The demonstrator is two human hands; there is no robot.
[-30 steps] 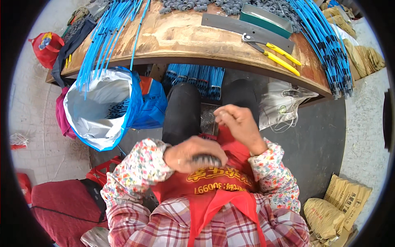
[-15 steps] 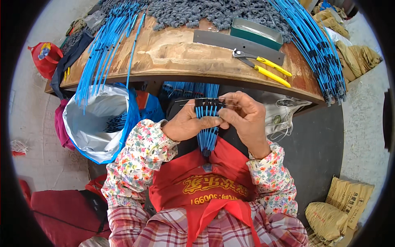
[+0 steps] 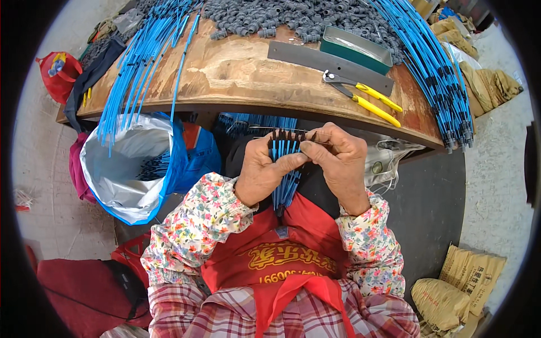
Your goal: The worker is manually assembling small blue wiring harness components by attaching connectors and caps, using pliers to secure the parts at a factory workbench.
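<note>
In front of my lap I hold a fanned bundle of thin blue rods with black sleeves (image 3: 288,149), its narrow end pointing down at my red apron (image 3: 270,248). My left hand (image 3: 264,173) is closed round the bundle's left side, the thumb lying across the rods. On the right edge my right hand (image 3: 341,164) pinches the upper part of the bundle between thumb and fingers. Thin metal wires run crosswise by the black sleeves at the top. My fingers hide part of the wires and the rods' right side.
Ahead stands a wooden table (image 3: 225,76) with yellow-handled pliers (image 3: 372,104), a green tray (image 3: 360,56), a flat metal bar (image 3: 304,59) and heaped grey fittings (image 3: 276,17). Blue rods (image 3: 146,62) hang over its left edge above an open white-lined blue bag (image 3: 112,186).
The black sleeves now stand up separately above the rods, and less of the wires shows. My right fingers have shifted slightly on the bundle's right edge. The whole view has tilted a little.
</note>
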